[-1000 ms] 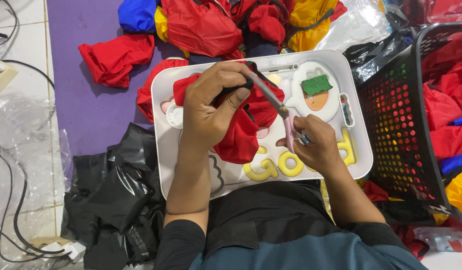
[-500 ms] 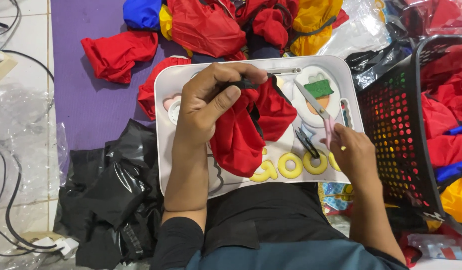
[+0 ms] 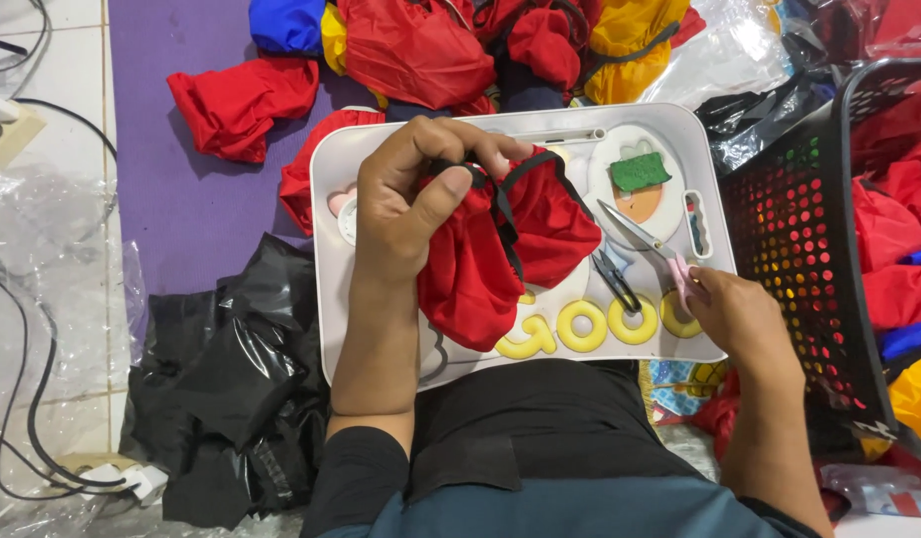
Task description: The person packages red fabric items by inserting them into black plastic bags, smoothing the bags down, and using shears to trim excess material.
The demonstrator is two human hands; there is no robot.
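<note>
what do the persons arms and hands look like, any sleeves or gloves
Both hands are bare: no gloves, rings or watch show on the left hand or right hand. The left arm has a dark sleeve pushed up near the elbow; the right forearm shows uncovered.

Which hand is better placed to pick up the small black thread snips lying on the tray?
Likely the right hand: it rests beside the snips, holding only pink-handled scissors. The left hand is clutching the red cloth.
</note>
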